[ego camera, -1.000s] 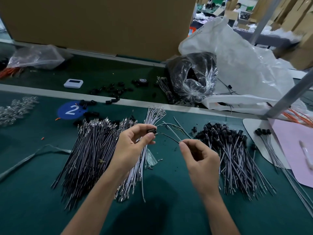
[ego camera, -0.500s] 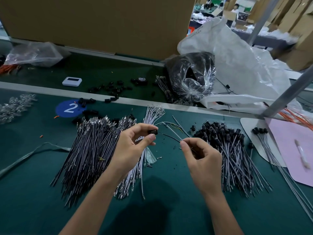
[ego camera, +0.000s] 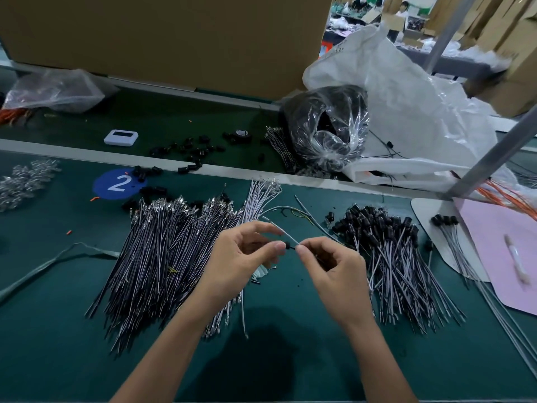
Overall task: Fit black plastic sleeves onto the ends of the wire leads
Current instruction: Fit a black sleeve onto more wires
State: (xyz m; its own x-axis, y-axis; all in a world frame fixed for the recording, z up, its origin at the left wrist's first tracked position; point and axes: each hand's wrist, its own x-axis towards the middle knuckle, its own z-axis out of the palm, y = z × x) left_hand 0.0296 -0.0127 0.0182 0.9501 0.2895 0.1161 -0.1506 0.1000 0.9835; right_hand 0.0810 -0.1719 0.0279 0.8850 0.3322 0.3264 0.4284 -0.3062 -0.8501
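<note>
Left hand: I see thumb and forefinger curled, pinching the black sleeve, right of the blue "2" disc and nearer me.
Right hand: fingers curled, pinching the wire lead just beside the sleeve, further right of the disc.
Sleeved leads: I see them heaped well right of the disc.

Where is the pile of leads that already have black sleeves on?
Head view: the sleeved pile lies right of centre, between the right hand and the pink sheet.
</note>
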